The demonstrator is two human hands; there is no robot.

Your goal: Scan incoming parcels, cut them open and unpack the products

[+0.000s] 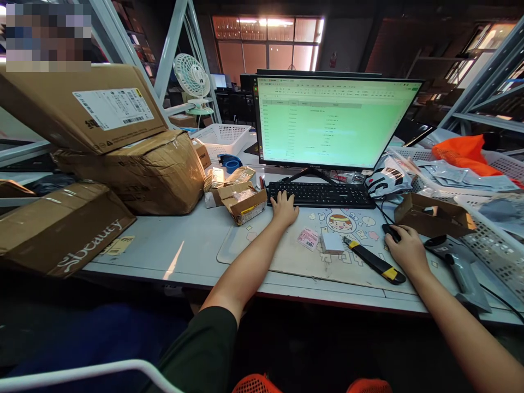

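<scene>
The black keyboard (327, 194) is long and low, lying flat and crosswise in front of the monitor (327, 125), its left-end keys partly covered by the left hand (284, 208). The small, dark mouse (392, 233) sits on the printed mat (295, 262), near the keyboard's right end, mostly hidden under the right hand (407, 248).

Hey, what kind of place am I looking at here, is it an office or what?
Probably a packing or stockroom workstation rather than a plain office: labelled cardboard boxes are stacked on the desk, and a barcode scanner and a yellow-and-black box cutter lie near the keyboard.
</scene>
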